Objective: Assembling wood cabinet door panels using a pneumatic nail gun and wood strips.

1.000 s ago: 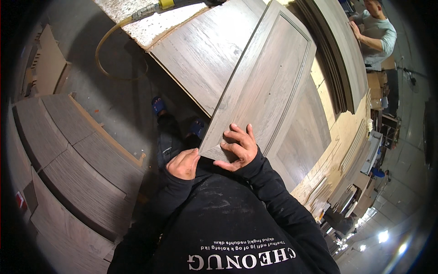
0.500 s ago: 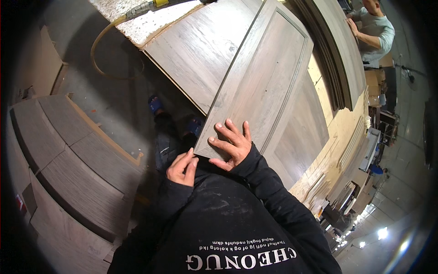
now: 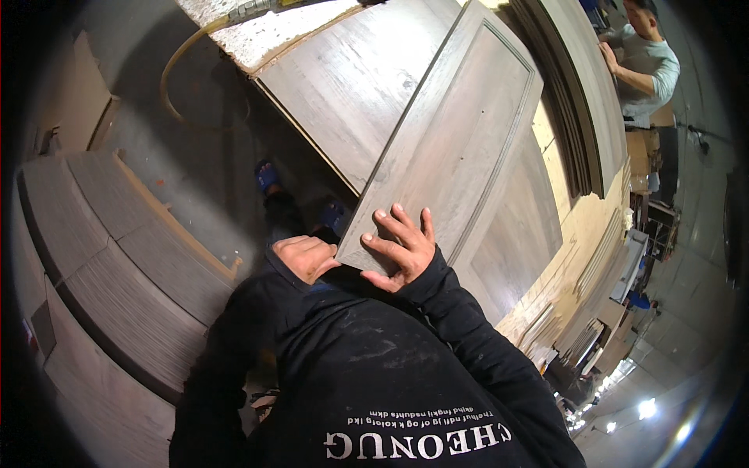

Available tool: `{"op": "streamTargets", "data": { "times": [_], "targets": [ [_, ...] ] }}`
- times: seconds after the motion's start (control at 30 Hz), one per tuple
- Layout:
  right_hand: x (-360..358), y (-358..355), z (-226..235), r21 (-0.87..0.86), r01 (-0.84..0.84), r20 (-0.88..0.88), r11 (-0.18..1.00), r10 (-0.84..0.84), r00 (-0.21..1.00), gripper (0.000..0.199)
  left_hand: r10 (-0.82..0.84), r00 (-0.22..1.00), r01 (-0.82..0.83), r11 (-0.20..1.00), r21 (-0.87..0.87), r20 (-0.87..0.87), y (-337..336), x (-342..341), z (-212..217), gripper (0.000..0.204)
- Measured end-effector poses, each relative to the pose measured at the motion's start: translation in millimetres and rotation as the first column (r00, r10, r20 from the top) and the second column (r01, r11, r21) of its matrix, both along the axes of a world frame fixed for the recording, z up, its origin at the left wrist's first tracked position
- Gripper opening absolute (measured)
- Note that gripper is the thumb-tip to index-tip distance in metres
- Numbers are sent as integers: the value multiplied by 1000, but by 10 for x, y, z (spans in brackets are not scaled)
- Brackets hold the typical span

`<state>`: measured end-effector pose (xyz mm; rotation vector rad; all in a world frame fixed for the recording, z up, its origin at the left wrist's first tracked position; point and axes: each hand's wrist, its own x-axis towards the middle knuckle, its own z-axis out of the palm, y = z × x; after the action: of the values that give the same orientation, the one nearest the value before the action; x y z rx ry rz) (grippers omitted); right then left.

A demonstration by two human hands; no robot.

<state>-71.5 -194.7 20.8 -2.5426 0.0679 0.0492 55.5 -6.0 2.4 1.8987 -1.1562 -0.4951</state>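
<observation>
Grey panel [image 3: 452, 140] slants over the bench's [image 3: 579, 220] near edge. Right hand [image 3: 404, 248] splayed on its face, grasping nothing; left hand [image 3: 306, 257] curled at the corner, pinch hidden, can't tell. Even palm pressure should steady it.

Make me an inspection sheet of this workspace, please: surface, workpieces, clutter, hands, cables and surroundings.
Surface: light wood worktop, partly covered by grey-brown boards.
Workpieces: framed panel, lying slantwise over the boards, near end close to the person's body.
Clutter: thin strips toward the right.
Hands: right hand spread on the panel; left hand curled at its near left corner, grip unclear.
Cables: yellowish hose looping at the far left; electrical cables, nothing seen.
Surroundings: co-worker beside a panel stack at far right; more stacked panels at left; cardboard boxes at right.
</observation>
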Motion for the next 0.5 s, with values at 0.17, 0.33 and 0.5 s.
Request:
{"op": "streamTargets", "data": {
  "times": [0.17,0.33,0.5],
  "targets": [
    [17,13,-10,5,2,6,1000,-2,1000,54,-112,994,112,993,28,-2,23,78,4,17],
    [30,-32,28,-26,-6,-5,1000,6,1000,55,-194,975,213,957,195,-109,-49,213,107,16],
    [5,-21,19,-32,-22,1,999,22,1000,56,156,947,-146,988,-57,282,-532,1218,273,31]
  ]
}}
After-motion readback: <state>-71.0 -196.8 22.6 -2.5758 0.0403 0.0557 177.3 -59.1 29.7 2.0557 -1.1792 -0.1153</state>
